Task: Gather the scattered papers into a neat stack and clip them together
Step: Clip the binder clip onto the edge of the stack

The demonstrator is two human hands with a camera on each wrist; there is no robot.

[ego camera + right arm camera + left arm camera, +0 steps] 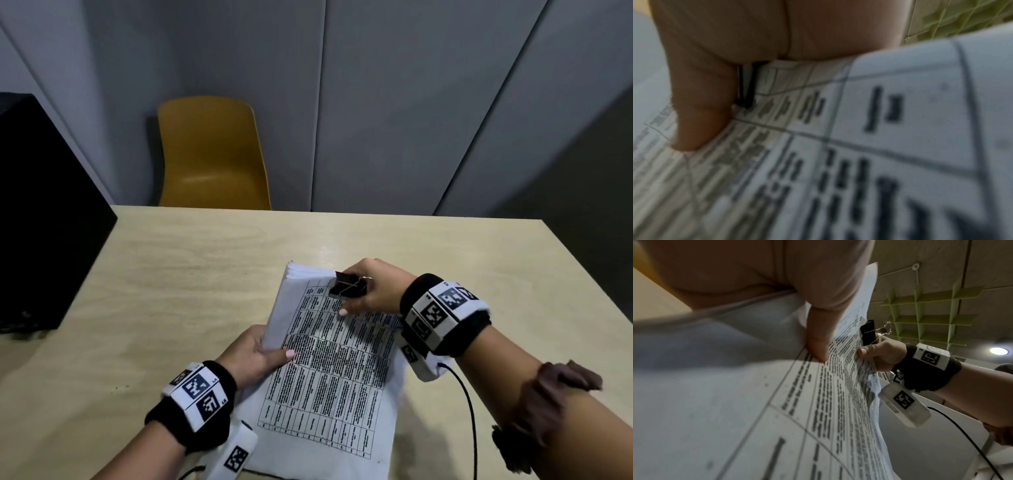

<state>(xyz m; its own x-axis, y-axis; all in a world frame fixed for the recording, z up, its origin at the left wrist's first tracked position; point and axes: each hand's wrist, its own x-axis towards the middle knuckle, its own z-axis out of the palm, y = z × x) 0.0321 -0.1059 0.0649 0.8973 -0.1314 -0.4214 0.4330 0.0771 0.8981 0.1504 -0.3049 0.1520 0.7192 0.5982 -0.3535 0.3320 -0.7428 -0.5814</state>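
Observation:
A thick stack of white papers (329, 363) with a printed table on top is held tilted above the wooden table (191, 274). My left hand (263, 356) grips the stack's left edge, thumb on top. My right hand (370, 291) pinches a black binder clip (347, 287) at the stack's far right corner, where the clip sits on the paper edge. In the left wrist view the clip (868, 334) stands on the page edge (818, 402) with its wire handles squeezed by the right hand (879, 353). The right wrist view is blurred, showing the thumb (698, 105), the clip (748, 91) and the page (859, 146).
A yellow chair (212, 154) stands behind the table's far edge. A black box (44, 212) occupies the table's left side. A black cable (469, 411) runs from the right wrist device toward me.

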